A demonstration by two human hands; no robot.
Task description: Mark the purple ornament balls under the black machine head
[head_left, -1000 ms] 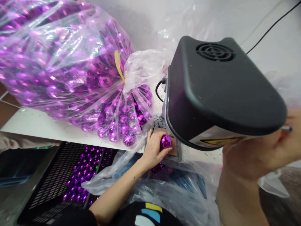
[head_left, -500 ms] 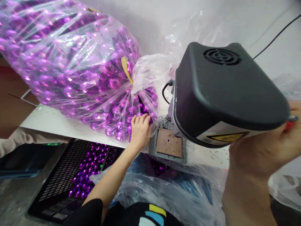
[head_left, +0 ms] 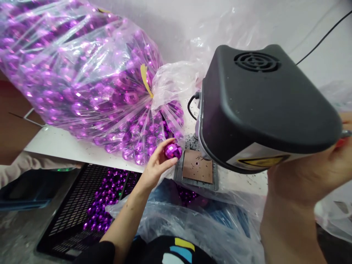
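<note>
My left hand [head_left: 156,164] pinches a shiny purple faceted ball [head_left: 173,150] between thumb and fingers. It is beside the opening of a big clear plastic bag [head_left: 82,80] of such balls, gathered with a yellow tie [head_left: 145,80]. To the right stands a bench drill press [head_left: 269,99] with a black housing. Below its head, a brown board [head_left: 197,167] with a small hole lies on the grey metal base [head_left: 214,183]. My right hand [head_left: 310,176] is at the machine's right side, closed around a red and metal handle [head_left: 345,137]; its fingertips are mostly hidden.
Dark chips are scattered on the white table [head_left: 68,143]. Below stands a black plastic crate [head_left: 62,216] holding purple balls. Clear plastic sheeting [head_left: 187,220] drapes in front of me. A co-worker's sleeve [head_left: 30,167] and a cardboard box [head_left: 16,124] are at the left.
My left hand has come away from the bag's mouth, slightly down and left, with a purple ball in its fingers. My right hand stays at the drill press.
</note>
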